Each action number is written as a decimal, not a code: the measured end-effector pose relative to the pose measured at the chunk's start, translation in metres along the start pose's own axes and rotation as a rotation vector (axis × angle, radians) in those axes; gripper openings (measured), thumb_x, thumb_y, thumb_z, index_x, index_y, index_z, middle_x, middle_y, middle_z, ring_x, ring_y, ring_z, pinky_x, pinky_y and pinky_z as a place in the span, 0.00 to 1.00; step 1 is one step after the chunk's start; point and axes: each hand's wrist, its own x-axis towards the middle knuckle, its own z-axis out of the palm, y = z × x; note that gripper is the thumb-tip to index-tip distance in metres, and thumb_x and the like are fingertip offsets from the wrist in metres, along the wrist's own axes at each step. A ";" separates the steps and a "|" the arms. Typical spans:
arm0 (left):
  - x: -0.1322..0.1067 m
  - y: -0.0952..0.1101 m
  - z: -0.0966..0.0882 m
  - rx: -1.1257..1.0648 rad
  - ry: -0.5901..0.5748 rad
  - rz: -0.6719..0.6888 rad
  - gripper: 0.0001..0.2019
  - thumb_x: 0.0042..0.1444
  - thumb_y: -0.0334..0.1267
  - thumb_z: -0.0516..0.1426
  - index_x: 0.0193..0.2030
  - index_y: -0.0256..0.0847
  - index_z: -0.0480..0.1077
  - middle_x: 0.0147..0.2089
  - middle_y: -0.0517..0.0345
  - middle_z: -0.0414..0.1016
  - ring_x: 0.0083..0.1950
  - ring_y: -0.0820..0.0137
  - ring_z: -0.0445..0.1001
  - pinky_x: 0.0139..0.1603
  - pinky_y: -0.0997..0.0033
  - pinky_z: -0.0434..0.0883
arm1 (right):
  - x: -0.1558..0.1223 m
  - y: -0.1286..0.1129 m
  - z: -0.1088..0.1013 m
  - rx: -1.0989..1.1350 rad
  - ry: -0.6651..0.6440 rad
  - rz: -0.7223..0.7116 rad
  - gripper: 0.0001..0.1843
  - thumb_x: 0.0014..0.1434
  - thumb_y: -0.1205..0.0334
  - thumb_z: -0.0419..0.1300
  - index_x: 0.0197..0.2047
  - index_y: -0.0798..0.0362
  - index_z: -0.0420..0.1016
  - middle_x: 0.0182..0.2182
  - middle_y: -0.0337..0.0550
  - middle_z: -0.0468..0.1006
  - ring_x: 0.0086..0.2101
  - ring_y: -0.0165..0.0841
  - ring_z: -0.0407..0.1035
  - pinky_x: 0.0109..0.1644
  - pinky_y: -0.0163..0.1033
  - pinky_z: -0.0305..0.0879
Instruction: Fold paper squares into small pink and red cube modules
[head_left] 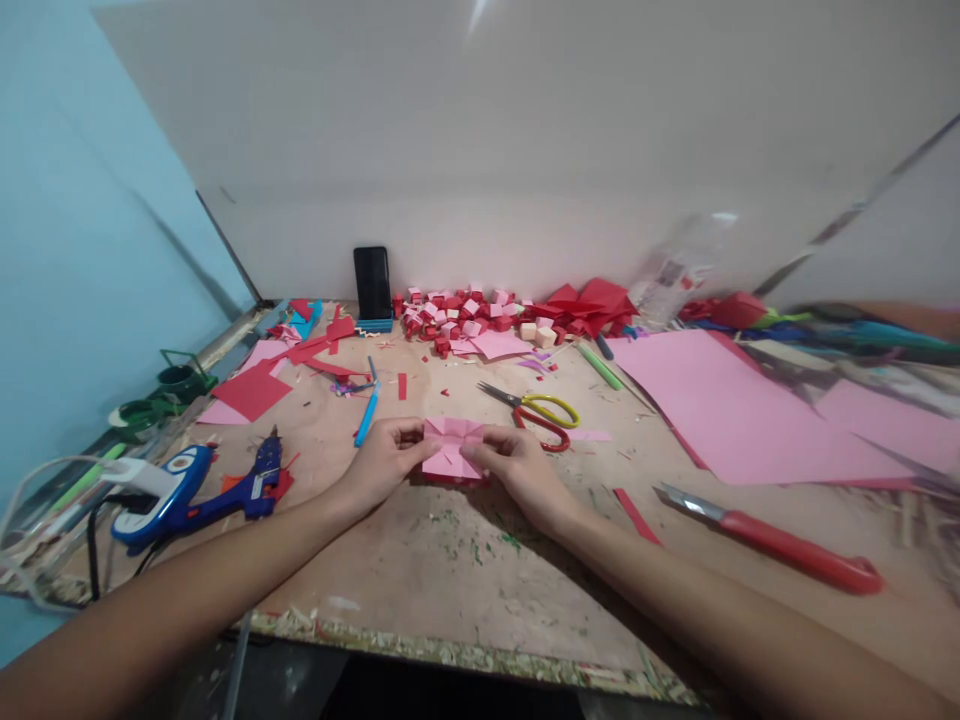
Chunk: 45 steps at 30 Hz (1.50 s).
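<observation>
A small folded pink paper piece (452, 447) lies on the wooden worktable (420, 570) in the middle. My left hand (386, 460) pinches its left edge with curled fingers. My right hand (517, 468) pinches its right edge in the same way. Creases show on the paper's top face. Both forearms reach in from the near edge of the table.
Scissors with red and yellow handles (541, 415) lie just right of my hands. A red-handled utility knife (780, 545) lies at the right, a blue glue gun (187, 490) at the left. Large pink sheets (742, 410), a pile of small red and pink folded pieces (465, 318) and a black phone (373, 283) stand behind.
</observation>
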 end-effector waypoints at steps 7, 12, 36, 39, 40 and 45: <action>-0.002 -0.008 0.000 0.049 -0.011 0.022 0.12 0.58 0.45 0.64 0.37 0.36 0.78 0.35 0.55 0.80 0.35 0.65 0.77 0.36 0.69 0.72 | -0.001 0.001 0.002 -0.060 0.043 0.019 0.17 0.56 0.51 0.65 0.25 0.56 0.75 0.21 0.39 0.70 0.23 0.29 0.59 0.25 0.34 0.52; 0.000 -0.008 0.000 0.018 -0.011 0.009 0.11 0.57 0.43 0.64 0.35 0.35 0.78 0.33 0.55 0.79 0.33 0.67 0.76 0.35 0.71 0.70 | -0.001 0.002 0.002 -0.044 0.034 0.023 0.17 0.56 0.52 0.66 0.26 0.57 0.76 0.22 0.39 0.71 0.23 0.28 0.59 0.25 0.34 0.51; -0.008 -0.003 0.002 0.463 0.130 0.327 0.03 0.61 0.35 0.62 0.39 0.43 0.79 0.57 0.52 0.70 0.56 0.65 0.75 0.45 0.72 0.78 | -0.003 0.001 0.006 -0.102 0.062 -0.118 0.15 0.59 0.54 0.62 0.24 0.54 0.72 0.21 0.38 0.70 0.23 0.31 0.66 0.27 0.36 0.61; -0.007 -0.004 0.002 0.461 0.137 0.334 0.03 0.61 0.36 0.62 0.38 0.42 0.78 0.56 0.52 0.71 0.59 0.63 0.73 0.44 0.72 0.77 | -0.003 0.003 0.007 -0.141 0.051 -0.148 0.15 0.59 0.55 0.62 0.25 0.54 0.73 0.22 0.37 0.70 0.24 0.31 0.67 0.29 0.35 0.61; -0.007 -0.004 0.001 0.466 0.142 0.333 0.03 0.61 0.36 0.62 0.37 0.42 0.78 0.56 0.52 0.71 0.58 0.63 0.73 0.43 0.72 0.77 | -0.003 0.004 0.007 -0.155 0.061 -0.152 0.15 0.59 0.56 0.62 0.24 0.54 0.72 0.21 0.37 0.70 0.24 0.31 0.66 0.29 0.35 0.60; -0.007 0.000 0.000 0.477 0.152 0.337 0.03 0.61 0.35 0.62 0.37 0.41 0.78 0.56 0.51 0.71 0.56 0.64 0.74 0.42 0.72 0.76 | -0.002 0.002 0.007 -0.143 0.087 -0.138 0.17 0.59 0.56 0.61 0.22 0.53 0.69 0.20 0.37 0.70 0.23 0.30 0.65 0.28 0.35 0.58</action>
